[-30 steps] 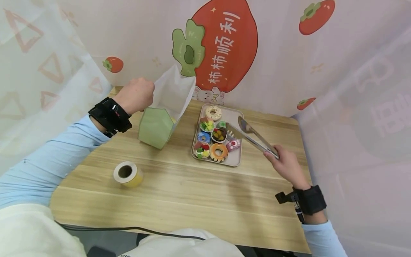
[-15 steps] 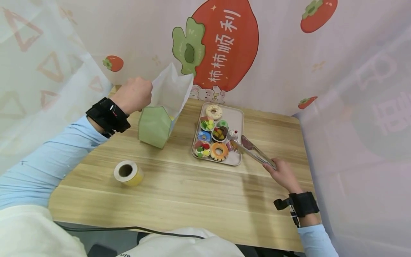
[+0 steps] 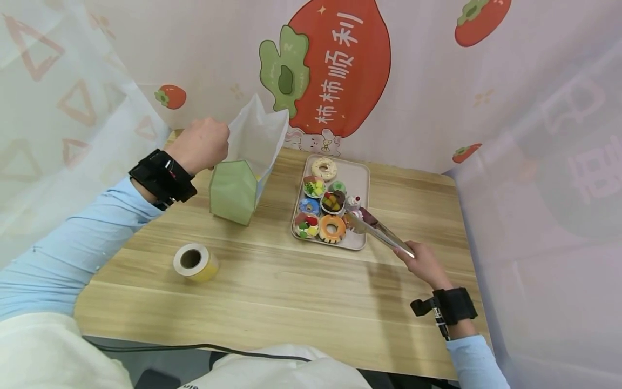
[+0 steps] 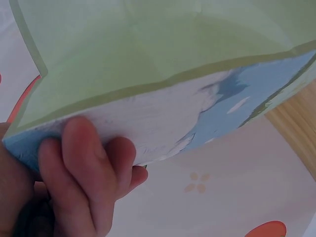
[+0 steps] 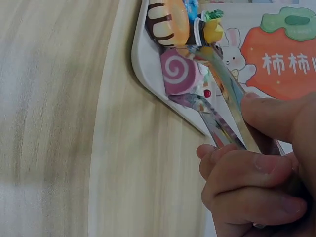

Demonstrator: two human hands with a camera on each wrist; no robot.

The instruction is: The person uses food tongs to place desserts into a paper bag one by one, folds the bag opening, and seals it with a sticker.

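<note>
In the head view my left hand [image 3: 204,145] grips the upper edge of a green paper bag [image 3: 233,192] with a white inside, standing at the left of the table. Its curled fingers [image 4: 84,153] pinch the bag's rim in the left wrist view. My right hand [image 3: 424,265] holds metal tongs [image 3: 386,235]. Their tips reach over the right side of a tray [image 3: 357,167] of toy food. The right wrist view shows the tips on either side of a pink swirl cake roll [image 5: 177,71]; whether both touch it, I cannot tell.
Close around the cake roll lie an orange donut [image 3: 332,229], a cupcake with a red cherry [image 3: 353,202] and a bowl of toy food [image 3: 333,202]. A cream donut [image 3: 324,168] is at the tray's back. A label roll [image 3: 194,263] stands at the table's front left.
My right hand has brought the tongs down and toward the front of the tray, onto the cake roll, and their arms have drawn closer together. The bag has shifted slightly left with my left hand.
</note>
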